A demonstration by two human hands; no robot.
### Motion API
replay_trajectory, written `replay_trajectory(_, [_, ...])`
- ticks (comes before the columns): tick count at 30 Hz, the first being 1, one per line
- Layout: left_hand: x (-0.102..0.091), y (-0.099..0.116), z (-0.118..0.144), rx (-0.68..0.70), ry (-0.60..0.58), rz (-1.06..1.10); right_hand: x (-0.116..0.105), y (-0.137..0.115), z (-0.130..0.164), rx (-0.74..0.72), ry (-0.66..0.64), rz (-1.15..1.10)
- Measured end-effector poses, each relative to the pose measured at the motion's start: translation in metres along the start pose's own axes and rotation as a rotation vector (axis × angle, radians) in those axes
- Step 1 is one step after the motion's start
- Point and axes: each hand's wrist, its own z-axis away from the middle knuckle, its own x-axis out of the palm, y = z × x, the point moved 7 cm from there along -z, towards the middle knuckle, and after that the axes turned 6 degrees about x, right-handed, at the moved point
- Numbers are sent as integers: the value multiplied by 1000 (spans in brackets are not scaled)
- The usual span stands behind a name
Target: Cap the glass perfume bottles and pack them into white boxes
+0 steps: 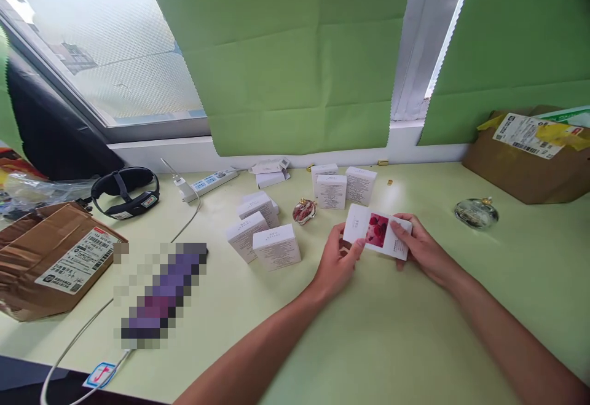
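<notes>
On the far left a torn brown box [50, 257] lies on the pale green table [378, 343], its label up so it can be read; behind it a black strap [125, 194] rests flat, out of the way; a white power strip [208, 182] sits near the wall, with its cord running down the table to the near edge.

Next come small white boxes [262, 233]; some lean on each other in a loose bunch, so they look put down fast; a little red glass bottle [304, 211] sits just beside them; three more white boxes [342, 187] stand up in a neat row behind it, close together.

The left hand [338, 263] holds the left end of a white box with a red picture [378, 231]; its thumb is on top and its fingers are curled under, so the box is pinched and cannot slip; the right hand [421, 245] holds the right end the same way, fingers bent around the edge; the box is lifted a bit above the table, in the middle, tipped with the picture side up toward the person, likely so it can be looked at.

To the right a clear round bottle [476, 212] stands alone, well apart from the hands; at the far right a big brown carton [530, 159] sits against the green blind [299, 55].
</notes>
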Motion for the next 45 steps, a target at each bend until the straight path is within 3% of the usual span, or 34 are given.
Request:
replay_trajectory(4, [-14,11,-1,179,133,-271,-14,-4,-4,-35,49,-31])
replay_trajectory(10, [-18,18,-2,254,169,-340,-14,-7,-2,-62,-128,-174])
replay_trajectory(14, [-19,16,-2,258,173,-334,-12,-7,5,-62,-283,-7])
replay_trajectory(19, [-15,18,2,332,143,-424,-2,-8,15,-65,-403,389])
replay_trajectory(25, [-10,8,-1,238,31,-697,-10,-10,6,-145,-198,516])
replay_trajectory(31, [7,6,5,225,-196,-1033,-23,-10,0,-163,-131,478])
replay_trajectory(37, [12,0,8,185,-292,-1064,-33,-12,-4,-205,10,485])
replay_trajectory(40, [12,-1,8,191,-293,-1103,-40,-10,-9,-272,154,637])
replay_trajectory(45, [11,-1,9,177,-289,-1131,-51,1,-19,-301,215,866])
